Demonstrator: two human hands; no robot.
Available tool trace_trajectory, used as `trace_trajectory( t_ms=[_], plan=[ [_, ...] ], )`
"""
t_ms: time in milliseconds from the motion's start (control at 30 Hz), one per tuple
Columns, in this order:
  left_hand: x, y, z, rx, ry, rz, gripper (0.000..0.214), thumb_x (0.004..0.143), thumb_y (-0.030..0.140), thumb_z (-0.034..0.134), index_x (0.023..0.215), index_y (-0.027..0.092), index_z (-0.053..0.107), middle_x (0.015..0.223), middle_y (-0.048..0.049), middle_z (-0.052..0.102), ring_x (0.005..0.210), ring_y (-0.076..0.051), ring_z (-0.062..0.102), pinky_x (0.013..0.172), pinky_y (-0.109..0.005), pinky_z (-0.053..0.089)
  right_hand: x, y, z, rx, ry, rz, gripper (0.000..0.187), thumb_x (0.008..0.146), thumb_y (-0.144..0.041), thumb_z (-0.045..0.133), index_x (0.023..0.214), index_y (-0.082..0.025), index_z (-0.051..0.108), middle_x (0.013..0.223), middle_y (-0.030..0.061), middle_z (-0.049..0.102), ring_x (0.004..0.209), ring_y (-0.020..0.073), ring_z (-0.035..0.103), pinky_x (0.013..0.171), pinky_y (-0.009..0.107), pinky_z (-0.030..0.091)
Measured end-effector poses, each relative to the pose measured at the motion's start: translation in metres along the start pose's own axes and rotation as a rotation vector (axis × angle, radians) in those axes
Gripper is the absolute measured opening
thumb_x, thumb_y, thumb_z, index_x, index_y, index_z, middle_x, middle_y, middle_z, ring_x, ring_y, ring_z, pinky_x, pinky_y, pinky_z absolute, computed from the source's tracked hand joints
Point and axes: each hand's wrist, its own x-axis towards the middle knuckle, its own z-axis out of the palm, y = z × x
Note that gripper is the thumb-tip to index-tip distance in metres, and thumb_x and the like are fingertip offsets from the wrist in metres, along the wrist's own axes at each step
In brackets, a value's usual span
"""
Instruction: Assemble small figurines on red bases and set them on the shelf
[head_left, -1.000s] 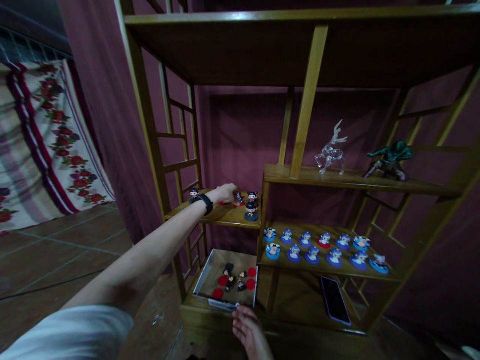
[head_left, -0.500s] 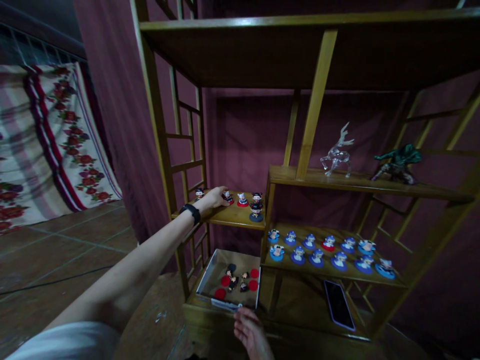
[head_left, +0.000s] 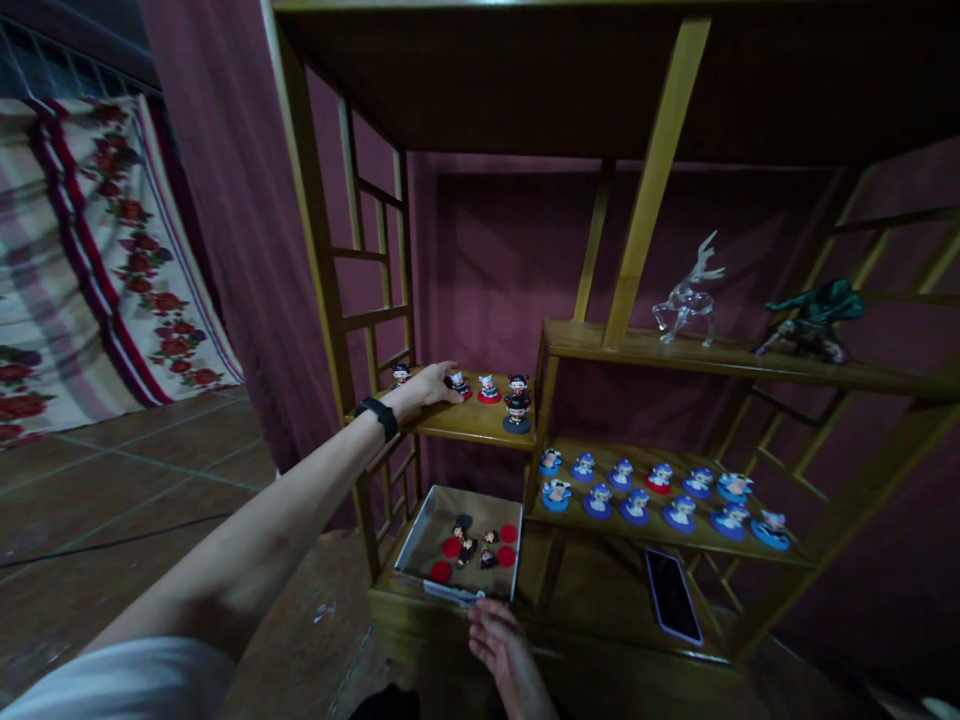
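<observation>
My left hand (head_left: 429,388), with a black band on the wrist, reaches to the upper left shelf (head_left: 480,428). Its thumb and index finger are at the front and back of a small cat-like figurine (head_left: 459,385) on a red base. Beside that stands another on a red base (head_left: 489,389), then two black-haired figurines, the nearer one (head_left: 517,413) on a dark base. A black-haired figurine (head_left: 401,374) is partly hidden behind my left wrist. Low in front of the cardboard box (head_left: 420,530), my right hand (head_left: 501,640) has its fingers loosely extended, holding nothing.
Inside the box lie several small figurines (head_left: 466,550) and red discs (head_left: 507,556). Two rows of figurines (head_left: 634,505) fill the right shelf, below a clear deer (head_left: 688,305) and a green-cloaked figure (head_left: 817,315). A phone (head_left: 673,597) lies on the bottom board.
The camera view has shifted slightly, moving the shelves a little upward in the picture. My left hand stays at the same figurine, and my right hand keeps nearly the same pose.
</observation>
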Motion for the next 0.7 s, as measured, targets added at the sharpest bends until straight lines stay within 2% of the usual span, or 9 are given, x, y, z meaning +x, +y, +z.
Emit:
trace_trajectory(
  t_ms=[67, 133, 233, 300, 400, 467, 567, 633, 700],
  plan=[
    [-0.011, 0.008, -0.003, -0.012, 0.090, 0.021, 0.085, 0.038, 0.012, 0.077, 0.118, 0.007, 0.048, 0.097, -0.0138, 0.062, 0.087, -0.024, 0.059, 0.079, -0.036, 0.044, -0.002, -0.002, 0.000, -0.022, 0.004, -0.023, 0.038, 0.061, -0.036, 0.068, 0.094, -0.018, 0.062, 0.095, 0.0081, 0.065, 0.085, 0.0190, 0.060, 0.082, 0.035, 0.043],
    [-0.037, 0.017, -0.004, -0.031, 0.230, 0.128, 0.075, 0.048, 0.016, 0.074, 0.118, 0.011, 0.048, 0.100, -0.0118, 0.061, 0.089, -0.021, 0.058, 0.081, -0.034, 0.044, -0.003, -0.003, -0.002, -0.057, 0.037, -0.053, 0.036, 0.060, -0.034, 0.068, 0.091, -0.018, 0.063, 0.093, 0.0070, 0.066, 0.085, 0.0189, 0.060, 0.082, 0.034, 0.043],
    [-0.102, 0.020, 0.006, -0.103, 0.453, 0.280, 0.050, 0.064, 0.020, 0.065, 0.112, 0.017, 0.053, 0.104, -0.0075, 0.060, 0.092, -0.017, 0.057, 0.083, -0.030, 0.043, 0.001, -0.002, -0.008, -0.119, 0.079, -0.091, 0.033, 0.060, -0.030, 0.068, 0.090, -0.019, 0.064, 0.091, 0.0057, 0.066, 0.083, 0.0180, 0.060, 0.080, 0.033, 0.044],
    [-0.148, 0.002, 0.024, -0.137, 0.557, 0.233, 0.033, 0.070, 0.023, 0.058, 0.103, 0.018, 0.059, 0.099, -0.0053, 0.062, 0.090, -0.016, 0.057, 0.081, -0.028, 0.044, 0.007, -0.001, -0.011, -0.158, 0.135, -0.104, 0.031, 0.059, -0.029, 0.068, 0.088, -0.020, 0.064, 0.088, 0.0050, 0.067, 0.080, 0.0177, 0.060, 0.077, 0.032, 0.045],
    [-0.195, -0.063, 0.062, -0.252, 0.536, -0.025, 0.019, 0.070, 0.024, 0.058, 0.086, 0.017, 0.065, 0.083, -0.0040, 0.065, 0.075, -0.015, 0.059, 0.069, -0.025, 0.046, 0.026, -0.003, -0.012, -0.250, 0.228, -0.173, 0.026, 0.058, -0.029, 0.067, 0.083, -0.020, 0.065, 0.084, 0.0042, 0.067, 0.075, 0.0172, 0.060, 0.071, 0.031, 0.047],
    [-0.205, -0.120, 0.085, -0.440, 0.499, -0.265, 0.016, 0.064, 0.021, 0.063, 0.078, 0.014, 0.065, 0.070, -0.0037, 0.065, 0.063, -0.013, 0.058, 0.060, -0.023, 0.045, 0.047, -0.006, -0.011, -0.327, 0.246, -0.230, 0.023, 0.060, -0.030, 0.064, 0.081, -0.020, 0.066, 0.081, 0.0038, 0.067, 0.072, 0.0167, 0.059, 0.067, 0.029, 0.047],
    [-0.199, -0.194, 0.107, -0.751, 0.583, -0.600, 0.014, 0.061, 0.012, 0.063, 0.074, 0.011, 0.062, 0.067, -0.0049, 0.064, 0.055, -0.010, 0.057, 0.053, -0.021, 0.044, 0.090, -0.011, -0.009, -0.486, 0.233, -0.271, 0.021, 0.063, -0.031, 0.059, 0.079, -0.020, 0.065, 0.080, 0.0030, 0.066, 0.069, 0.0163, 0.059, 0.062, 0.028, 0.047],
    [-0.190, -0.227, 0.115, -0.860, 0.615, -0.697, 0.016, 0.060, 0.004, 0.061, 0.075, 0.010, 0.061, 0.065, -0.0045, 0.064, 0.053, -0.008, 0.057, 0.050, -0.019, 0.043, 0.125, -0.013, -0.008, -0.625, 0.230, -0.312, 0.020, 0.065, -0.030, 0.056, 0.079, -0.020, 0.065, 0.083, 0.0022, 0.066, 0.073, 0.0168, 0.059, 0.061, 0.027, 0.047],
    [-0.182, -0.246, 0.119, -0.927, 0.630, -0.737, 0.018, 0.061, 0.000, 0.058, 0.076, 0.010, 0.061, 0.065, -0.0043, 0.064, 0.052, -0.008, 0.058, 0.049, -0.017, 0.043, 0.161, -0.013, -0.006, -0.769, 0.243, -0.345, 0.022, 0.069, -0.031, 0.050, 0.083, -0.022, 0.064, 0.085, 0.0008, 0.066, 0.076, 0.0167, 0.059, 0.063, 0.028, 0.048]
  ],
)
